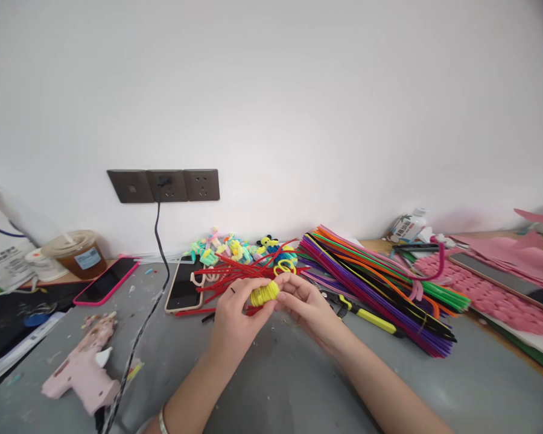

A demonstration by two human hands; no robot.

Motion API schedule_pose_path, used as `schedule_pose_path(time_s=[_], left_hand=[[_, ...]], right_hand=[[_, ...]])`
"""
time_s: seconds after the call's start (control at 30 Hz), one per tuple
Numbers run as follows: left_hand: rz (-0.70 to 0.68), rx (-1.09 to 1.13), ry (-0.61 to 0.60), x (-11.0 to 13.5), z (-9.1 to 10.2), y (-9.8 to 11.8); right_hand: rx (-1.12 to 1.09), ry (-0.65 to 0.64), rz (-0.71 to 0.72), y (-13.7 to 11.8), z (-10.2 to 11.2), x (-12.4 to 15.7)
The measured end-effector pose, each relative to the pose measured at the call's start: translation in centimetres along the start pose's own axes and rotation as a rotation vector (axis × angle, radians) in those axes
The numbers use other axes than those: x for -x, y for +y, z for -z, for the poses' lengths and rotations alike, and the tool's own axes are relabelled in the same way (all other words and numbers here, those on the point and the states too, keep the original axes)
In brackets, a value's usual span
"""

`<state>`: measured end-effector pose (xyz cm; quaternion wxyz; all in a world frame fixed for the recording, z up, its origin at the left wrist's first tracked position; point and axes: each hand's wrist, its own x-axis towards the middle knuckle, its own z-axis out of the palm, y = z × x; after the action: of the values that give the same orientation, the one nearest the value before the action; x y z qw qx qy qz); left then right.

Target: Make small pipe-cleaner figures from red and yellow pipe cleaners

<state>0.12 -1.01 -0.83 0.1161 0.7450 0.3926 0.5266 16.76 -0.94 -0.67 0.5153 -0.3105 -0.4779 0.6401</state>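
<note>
A yellow pipe cleaner coil (pixel 264 293), wound into a short ribbed roll, is between my two hands above the grey mat. Thumb and fingers of my left hand (pixel 236 318) close around it from the left. My right hand (pixel 311 310) pinches at the coil's right end, fingertips touching it. Just behind the hands lie loose red pipe cleaners (pixel 233 269) and a yellow loop (pixel 285 266). Small pastel pipe-cleaner figures (pixel 235 248) are heaped behind them against the wall.
A big bundle of coloured pipe cleaners (pixel 375 289) and yellow-handled pliers (pixel 375 319) lie right. At left are a pink glue gun (pixel 84 367) with its black cord (pixel 138 328), a pink-edged phone (pixel 106 281) and a drink cup (pixel 79 256). Another phone (pixel 184 286) lies behind my left hand.
</note>
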Motion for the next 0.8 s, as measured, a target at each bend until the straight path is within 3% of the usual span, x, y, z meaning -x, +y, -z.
schedule_pose_path(time_s=[0.47,0.8], left_hand=[[-0.042,0.009,0.018,-0.31,0.24,0.32],[-0.096,-0.039,0.021,-0.15,0.03,-0.06]], right_hand=[[0.021,-0.085,0.019,-0.31,0.32,0.14],[0.334,-0.007,0.350,-0.34,0.14,0.15]])
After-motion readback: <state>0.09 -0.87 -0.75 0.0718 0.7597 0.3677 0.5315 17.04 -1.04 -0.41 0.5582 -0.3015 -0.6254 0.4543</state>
